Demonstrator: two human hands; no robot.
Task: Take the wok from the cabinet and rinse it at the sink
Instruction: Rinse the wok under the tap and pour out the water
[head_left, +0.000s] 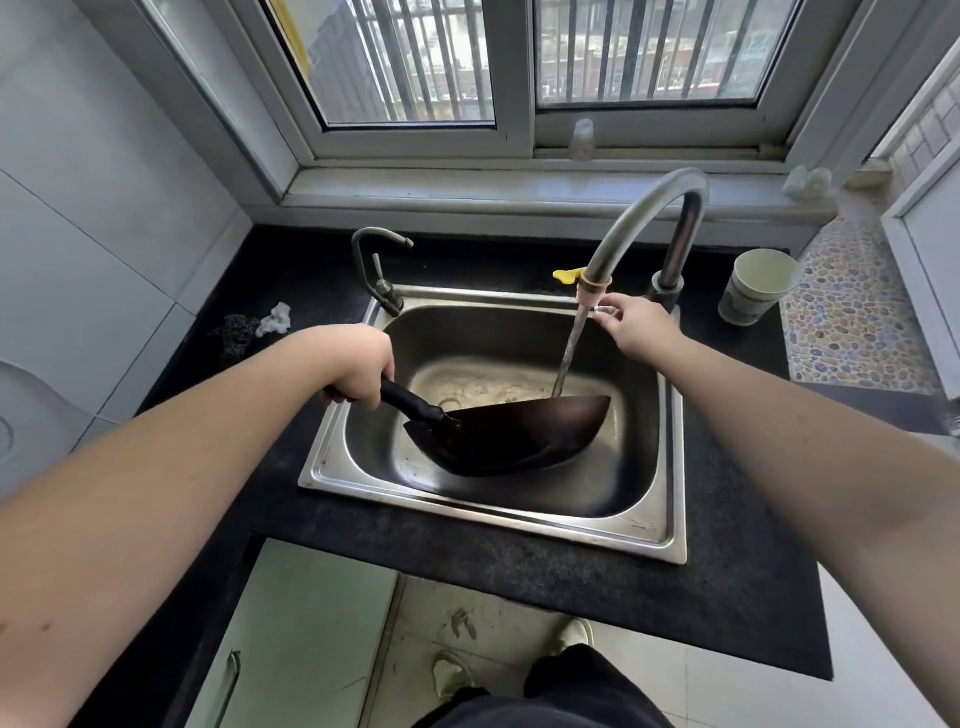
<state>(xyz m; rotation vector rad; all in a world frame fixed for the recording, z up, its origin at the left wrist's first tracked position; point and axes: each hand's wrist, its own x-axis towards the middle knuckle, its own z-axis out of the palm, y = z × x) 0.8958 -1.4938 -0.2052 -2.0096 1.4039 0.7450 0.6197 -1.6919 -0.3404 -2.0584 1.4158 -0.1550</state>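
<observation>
Wok (514, 436) tilted inside sink (488, 512), water stream (570, 348) striking its far rim. Left hand (358, 366) grip closed on wok handle; right hand (636, 325) fingers pinching faucet lever. Paper cup (756, 286) on table, right.

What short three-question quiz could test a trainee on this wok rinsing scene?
1. True or false: water runs from the tall faucet into the sink.
2. Which of the hands grips the wok handle: A left hand, B right hand?
3. What stands on the counter right of the faucet?

Key: 1 true. 2 A. 3 a paper cup.
</observation>
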